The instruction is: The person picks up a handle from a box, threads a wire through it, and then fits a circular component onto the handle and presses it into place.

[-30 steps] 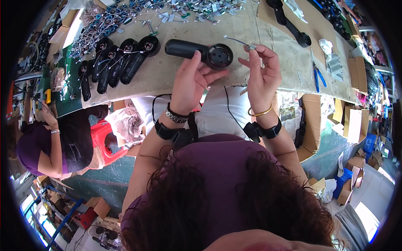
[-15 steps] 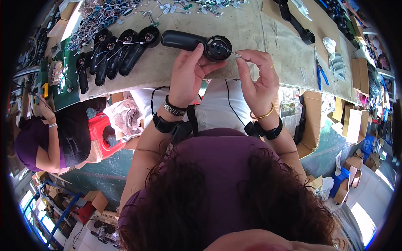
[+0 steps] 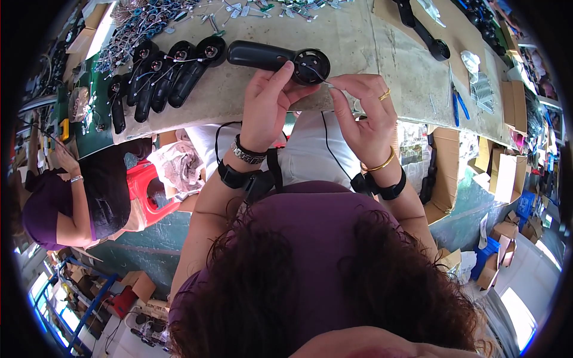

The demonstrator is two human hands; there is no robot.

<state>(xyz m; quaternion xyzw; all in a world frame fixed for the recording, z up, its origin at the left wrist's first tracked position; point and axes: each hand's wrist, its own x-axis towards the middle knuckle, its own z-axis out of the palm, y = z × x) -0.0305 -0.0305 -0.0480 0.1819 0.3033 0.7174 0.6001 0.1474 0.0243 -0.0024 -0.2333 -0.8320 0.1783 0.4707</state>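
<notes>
A black plastic handheld-fan housing [image 3: 258,55], with a long rounded handle and an open round head, lies across my left hand [image 3: 265,116]. The left thumb presses on the joint between handle and head, and the fingers are under the head. A thin wire [image 3: 319,75] comes out of the round head. My right hand [image 3: 367,113] pinches the wire's end between thumb and forefinger, just beside the rim. Left of the housing, several similar black housings [image 3: 192,77] lie side by side on the worktable [image 3: 346,36], with metal parts and thin wires on their round ends.
A heap of wired small parts [image 3: 146,24] covers the table's far left. Blue-handled pliers [image 3: 458,107] lie near the right edge, below another black housing [image 3: 427,39]. Cardboard boxes [image 3: 444,173] stand at the right. Another person [image 3: 59,203] sits at the left near a red stool [image 3: 143,191].
My right hand has moved slightly left, bringing its fingertips and the wire's end closer to the round head. The housing has shifted very little in my left hand.
</notes>
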